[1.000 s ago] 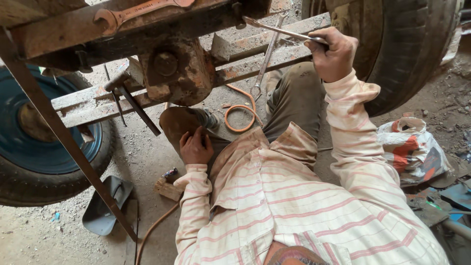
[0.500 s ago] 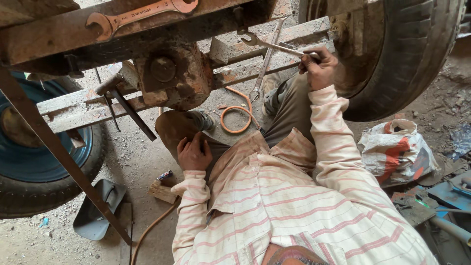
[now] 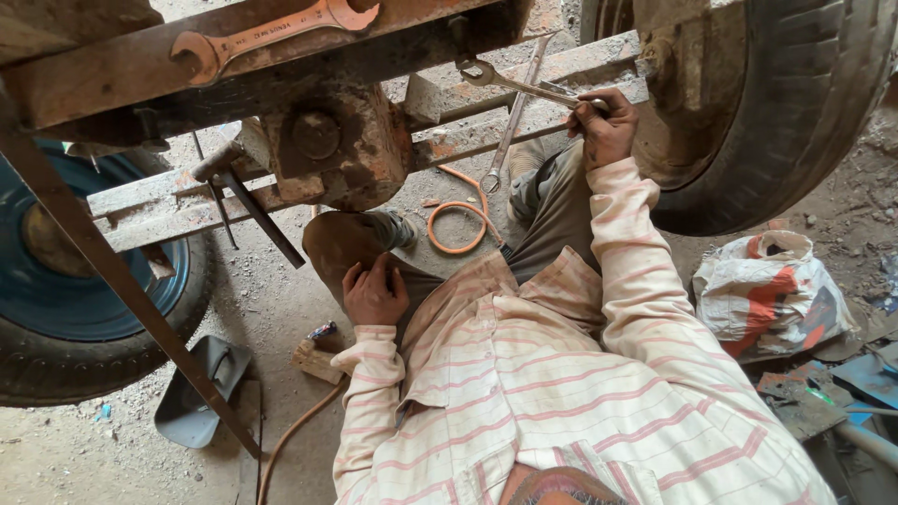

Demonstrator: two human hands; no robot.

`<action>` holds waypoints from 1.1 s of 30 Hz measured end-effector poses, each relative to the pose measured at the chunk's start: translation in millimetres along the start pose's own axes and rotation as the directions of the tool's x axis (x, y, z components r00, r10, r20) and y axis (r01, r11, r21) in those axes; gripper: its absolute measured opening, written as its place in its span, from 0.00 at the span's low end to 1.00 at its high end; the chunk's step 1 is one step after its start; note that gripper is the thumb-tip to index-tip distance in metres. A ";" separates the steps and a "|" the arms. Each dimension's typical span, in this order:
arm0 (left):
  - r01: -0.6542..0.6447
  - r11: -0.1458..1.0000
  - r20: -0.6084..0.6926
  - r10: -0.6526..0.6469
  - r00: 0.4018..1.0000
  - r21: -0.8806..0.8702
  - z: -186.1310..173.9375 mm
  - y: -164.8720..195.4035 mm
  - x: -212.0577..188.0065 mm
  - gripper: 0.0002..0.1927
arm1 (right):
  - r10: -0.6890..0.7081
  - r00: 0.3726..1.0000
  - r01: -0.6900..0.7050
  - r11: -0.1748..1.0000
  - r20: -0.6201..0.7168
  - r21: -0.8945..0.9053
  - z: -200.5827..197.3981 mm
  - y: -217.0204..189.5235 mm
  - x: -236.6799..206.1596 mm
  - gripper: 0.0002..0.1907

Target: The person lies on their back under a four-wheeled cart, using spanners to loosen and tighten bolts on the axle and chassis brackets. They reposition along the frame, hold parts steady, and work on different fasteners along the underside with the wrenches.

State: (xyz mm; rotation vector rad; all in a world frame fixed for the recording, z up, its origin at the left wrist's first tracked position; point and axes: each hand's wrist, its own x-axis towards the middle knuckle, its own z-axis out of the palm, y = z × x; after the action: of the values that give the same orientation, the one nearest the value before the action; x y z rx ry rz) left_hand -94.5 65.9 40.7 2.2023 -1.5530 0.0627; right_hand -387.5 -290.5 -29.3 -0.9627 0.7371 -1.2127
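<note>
My right hand point(image 3: 603, 126) is clenched around the handle of a steel spanner point(image 3: 519, 87), whose ring end sits up against the rusty frame beam point(image 3: 393, 56), reaching the fastener there from underneath. My left hand point(image 3: 374, 292) rests fingers curled on my raised knee point(image 3: 337, 245), gripping nothing, as a brace. An orange spanner point(image 3: 271, 33) lies on the beam, near the work. A second steel spanner point(image 3: 508, 126) hangs beside the tyre point(image 3: 776, 112).

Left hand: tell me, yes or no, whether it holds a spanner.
No, the left hand rests empty on the bent knee, while the right hand grips the spanner.
</note>
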 end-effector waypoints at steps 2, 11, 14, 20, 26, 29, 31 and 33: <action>-0.013 1.000 -0.018 0.013 1.000 0.003 0.3 1.1 0.3 0.14 | 0.013 1.000 -0.013 0.999 0.004 0.038 -2.9 1.7 1.9 0.04; -0.020 1.000 -0.027 0.020 0.999 0.007 -0.4 4.8 0.7 0.13 | 0.062 0.998 -0.063 0.996 0.019 0.057 -6.2 11.2 12.6 0.04; -0.016 1.000 -0.029 0.017 0.999 0.013 -0.5 5.3 0.3 0.13 | -0.009 1.000 0.009 1.000 0.010 0.002 -4.5 3.8 13.5 0.05; -0.028 0.999 -0.035 0.029 0.999 0.021 1.8 2.9 -1.9 0.13 | -0.100 0.993 0.113 0.963 0.068 -0.245 -2.9 -35.7 21.7 0.06; -0.016 0.999 -0.007 0.016 1.000 0.039 11.6 0.0 -3.7 0.13 | 0.006 0.996 -0.007 1.000 -0.087 -0.005 -0.2 -36.6 29.3 0.05; -0.024 0.999 -0.007 0.025 1.000 0.042 14.9 -0.3 -4.9 0.13 | 0.021 0.986 -0.011 0.998 -0.168 0.057 -4.6 -22.0 30.5 0.07; -0.031 0.999 -0.013 0.031 0.999 0.044 16.5 -0.3 -5.5 0.14 | -0.015 0.980 0.028 0.998 -0.197 0.062 -8.1 -9.6 30.6 0.09; -0.037 0.998 -0.014 0.038 0.999 0.060 18.0 -0.5 -6.2 0.14 | 0.031 0.953 0.008 0.992 -0.301 0.128 -11.4 2.9 30.2 0.11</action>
State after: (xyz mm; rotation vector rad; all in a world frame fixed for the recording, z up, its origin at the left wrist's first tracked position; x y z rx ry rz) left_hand -100.1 64.7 22.6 2.2135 -1.6036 0.1391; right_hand -389.7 -322.2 -35.9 -0.6713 0.8923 -1.3977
